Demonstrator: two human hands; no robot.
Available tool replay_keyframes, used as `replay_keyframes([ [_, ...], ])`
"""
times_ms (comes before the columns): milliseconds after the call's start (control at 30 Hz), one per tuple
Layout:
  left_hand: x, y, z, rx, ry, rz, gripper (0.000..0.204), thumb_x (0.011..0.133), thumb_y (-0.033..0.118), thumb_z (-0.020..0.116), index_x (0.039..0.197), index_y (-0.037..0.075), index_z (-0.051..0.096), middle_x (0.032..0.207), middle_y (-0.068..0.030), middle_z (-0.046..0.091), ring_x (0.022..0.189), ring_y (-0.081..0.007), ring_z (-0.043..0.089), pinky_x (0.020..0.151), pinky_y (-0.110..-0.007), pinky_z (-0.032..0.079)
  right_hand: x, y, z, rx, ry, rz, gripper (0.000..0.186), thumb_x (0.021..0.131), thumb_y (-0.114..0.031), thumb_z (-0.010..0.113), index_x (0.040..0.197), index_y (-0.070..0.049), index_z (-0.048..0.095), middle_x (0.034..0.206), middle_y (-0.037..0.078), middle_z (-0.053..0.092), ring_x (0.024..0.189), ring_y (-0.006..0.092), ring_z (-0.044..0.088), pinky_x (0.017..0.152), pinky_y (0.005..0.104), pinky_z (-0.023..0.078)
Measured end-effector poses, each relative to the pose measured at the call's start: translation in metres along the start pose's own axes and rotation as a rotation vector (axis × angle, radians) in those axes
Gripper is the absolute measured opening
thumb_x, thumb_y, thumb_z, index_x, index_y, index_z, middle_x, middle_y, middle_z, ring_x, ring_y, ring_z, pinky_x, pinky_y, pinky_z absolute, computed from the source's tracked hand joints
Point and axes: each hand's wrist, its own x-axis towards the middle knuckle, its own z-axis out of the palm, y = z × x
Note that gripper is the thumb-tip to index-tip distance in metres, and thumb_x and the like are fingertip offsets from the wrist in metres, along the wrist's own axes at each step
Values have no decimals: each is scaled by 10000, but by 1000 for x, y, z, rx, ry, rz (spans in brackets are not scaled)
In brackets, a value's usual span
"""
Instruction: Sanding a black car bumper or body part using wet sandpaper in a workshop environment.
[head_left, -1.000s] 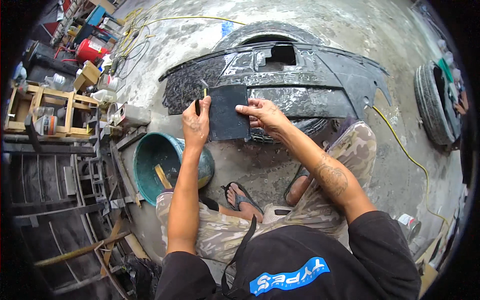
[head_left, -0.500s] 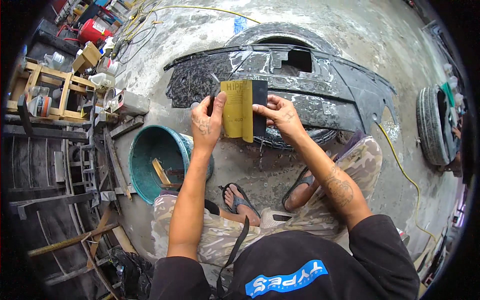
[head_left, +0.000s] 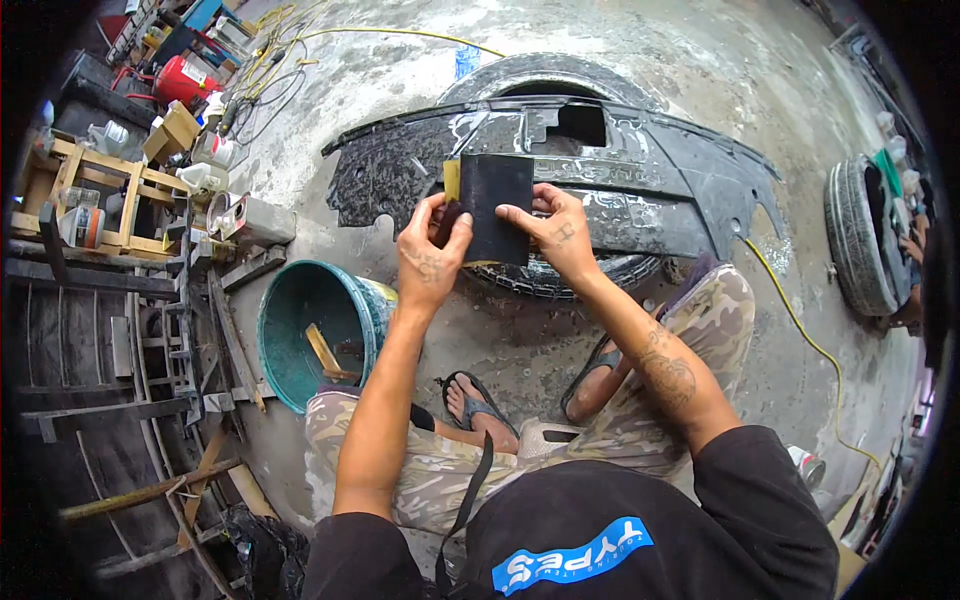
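Note:
A sheet of sandpaper [head_left: 497,200] is held up between my two hands, its black side toward me and a strip of its yellow backing showing at the left edge. My left hand [head_left: 430,245] pinches the left edge, thumb in front. On the opposite edge, the thumb of my right hand [head_left: 558,230] presses the black face with the fingers behind it. Beyond the hands lies a wet black panel [head_left: 675,160] with a rectangular cutout, resting on a tire [head_left: 480,78].
Left of my feet stands a green bucket [head_left: 275,345] with a wooden piece [head_left: 322,348] inside. A wooden rack [head_left: 130,185], cans and a red tank [head_left: 185,80] crowd the left side. A yellow cord [head_left: 815,345] crosses the floor at right, near another tire [head_left: 858,240].
The sandpaper's yellow printed side has folded back out of sight and the black side now faces me. My left hand has moved right and slightly down, closer to my right hand.

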Motion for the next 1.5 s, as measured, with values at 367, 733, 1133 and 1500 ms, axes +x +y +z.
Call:
replay_keyframes([
  [367,2,-9,-11,-383,-75,-181,365,851,122,791,1173,1,665,868,10,642,540,-18,480,400,-195,325,7,-20,-29,158,-115,254,517,893,-401,752,1212,-10,641,1046,29,692,847,75,626,677,207,510],
  [733,4,-4,-6,-378,-110,-292,391,826,101,809,1173,6,656,875,5,638,517,-25,488,398,-188,335,21,-11,-47,265,-57,143,262,976,-286,674,1061,-40,701,932,0,699,813,75,654,702,242,543],
  [1133,-8,6,-30,-424,-150,-299,387,830,87,796,1168,7,626,845,-2,633,472,-39,454,404,-195,335,11,-20,-24,396,-68,216,212,947,-232,704,1064,-56,707,952,33,746,809,106,710,700,261,564],
  [1500,2,-7,-63,-384,-64,-267,401,821,60,803,1168,10,609,830,0,618,477,-41,466,393,-203,335,23,-6,9,243,-274,193,377,946,-423,687,1052,-64,733,963,-9,716,862,78,657,782,281,537],
])
